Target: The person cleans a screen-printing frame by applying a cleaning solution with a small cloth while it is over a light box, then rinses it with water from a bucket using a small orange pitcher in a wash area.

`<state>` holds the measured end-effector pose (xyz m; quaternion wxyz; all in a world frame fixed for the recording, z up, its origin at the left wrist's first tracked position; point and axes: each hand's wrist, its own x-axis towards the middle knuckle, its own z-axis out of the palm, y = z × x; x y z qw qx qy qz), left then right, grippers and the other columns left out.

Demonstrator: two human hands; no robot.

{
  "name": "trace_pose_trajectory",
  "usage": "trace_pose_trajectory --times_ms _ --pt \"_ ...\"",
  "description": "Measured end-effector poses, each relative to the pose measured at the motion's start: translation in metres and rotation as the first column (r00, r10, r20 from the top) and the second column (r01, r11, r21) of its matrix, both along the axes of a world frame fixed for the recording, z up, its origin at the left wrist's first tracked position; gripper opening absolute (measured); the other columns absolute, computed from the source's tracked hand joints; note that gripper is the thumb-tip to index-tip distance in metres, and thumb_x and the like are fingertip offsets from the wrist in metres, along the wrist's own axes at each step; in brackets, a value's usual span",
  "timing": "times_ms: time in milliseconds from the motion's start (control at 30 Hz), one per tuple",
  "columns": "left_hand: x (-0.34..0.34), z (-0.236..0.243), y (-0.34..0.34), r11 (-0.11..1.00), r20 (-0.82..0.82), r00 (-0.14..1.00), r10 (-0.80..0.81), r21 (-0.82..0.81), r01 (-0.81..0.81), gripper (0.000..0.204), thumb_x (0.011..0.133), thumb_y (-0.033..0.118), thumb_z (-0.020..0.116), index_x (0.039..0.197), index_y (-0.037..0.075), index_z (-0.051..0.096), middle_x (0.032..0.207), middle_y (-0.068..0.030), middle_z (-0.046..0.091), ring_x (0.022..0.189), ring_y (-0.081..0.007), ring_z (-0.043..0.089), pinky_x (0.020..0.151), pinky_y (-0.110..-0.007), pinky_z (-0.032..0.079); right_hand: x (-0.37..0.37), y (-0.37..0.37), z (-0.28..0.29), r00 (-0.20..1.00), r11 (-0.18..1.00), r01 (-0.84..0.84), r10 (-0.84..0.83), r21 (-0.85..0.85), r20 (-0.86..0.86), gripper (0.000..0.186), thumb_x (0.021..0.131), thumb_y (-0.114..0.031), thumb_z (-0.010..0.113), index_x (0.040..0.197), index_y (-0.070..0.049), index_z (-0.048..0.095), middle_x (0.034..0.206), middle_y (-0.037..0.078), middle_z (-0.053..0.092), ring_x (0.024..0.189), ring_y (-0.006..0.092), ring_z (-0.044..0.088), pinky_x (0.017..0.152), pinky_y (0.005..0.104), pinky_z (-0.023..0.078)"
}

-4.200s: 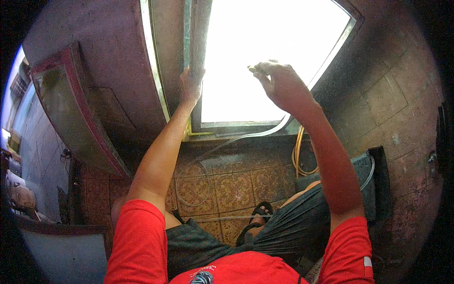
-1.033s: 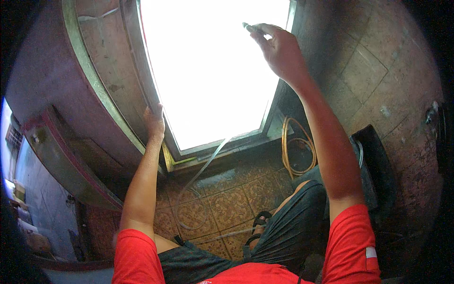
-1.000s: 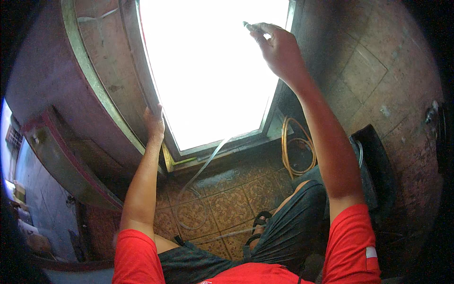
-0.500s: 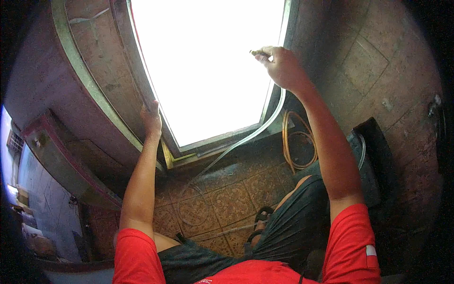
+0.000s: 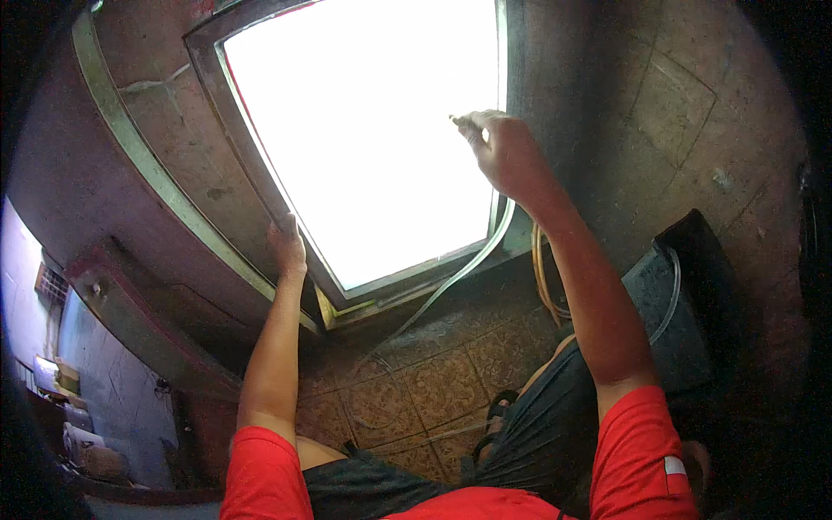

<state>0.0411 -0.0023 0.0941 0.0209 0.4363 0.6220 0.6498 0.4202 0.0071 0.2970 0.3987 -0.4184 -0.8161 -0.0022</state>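
Note:
A bright white, glowing panel [image 5: 373, 147] sits tilted in a dark frame [image 5: 260, 178]. At the frame's lower left side, my left hand [image 5: 288, 247] is closed round the edge, its thumb on top. Over the panel's right part my right hand [image 5: 507, 156] is closed in a pinch on a small, thin-tipped piece [image 5: 455, 119], mostly hidden by the fingers. A clear hose [image 5: 464, 270] comes out below my right wrist and curves down past the frame's lower edge to the floor. Whether it joins the pinched piece is hidden.
Brown patterned tiles [image 5: 438, 381] cover the floor below the frame. An orange hose coil [image 5: 542, 277] lies partly behind my right forearm. A dark box [image 5: 685, 303] with a grey hose stands at the right. A curved pale strip [image 5: 143, 143] runs along the left.
My right hand has shifted slightly down and left in the picture, over the panel. The whole view has shifted a little, showing more of the frame's upper left. Both hands keep their grips.

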Motion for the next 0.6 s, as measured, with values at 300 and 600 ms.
trace_pose_trajectory --times_ms 300,600 --pt "0.011 0.002 -0.002 0.996 0.116 0.993 0.023 0.080 -0.032 0.077 0.073 0.075 0.053 0.086 -0.001 0.053 0.079 -0.0035 0.051 0.074 -0.0155 0.046 0.071 -0.037 0.040 0.005 -0.012 0.003 0.994 0.992 -0.106 0.104 -0.071 -0.032 0.024 0.090 -0.016 0.055 0.102 0.003 0.063 0.095 0.020 0.065 0.086 0.0307 0.064 0.077 0.0384 0.050" --pt "-0.003 -0.003 0.000 0.995 0.124 0.988 -0.092 0.044 0.088 0.079 0.074 0.075 0.052 0.093 -0.001 0.053 0.086 -0.0041 0.052 0.080 -0.0157 0.046 0.074 -0.038 0.039 0.007 -0.012 -0.028 0.994 0.981 -0.111 0.113 -0.162 0.002 0.024 0.091 -0.016 0.053 0.100 0.003 0.063 0.096 0.020 0.064 0.088 0.0319 0.063 0.078 0.0387 0.049"
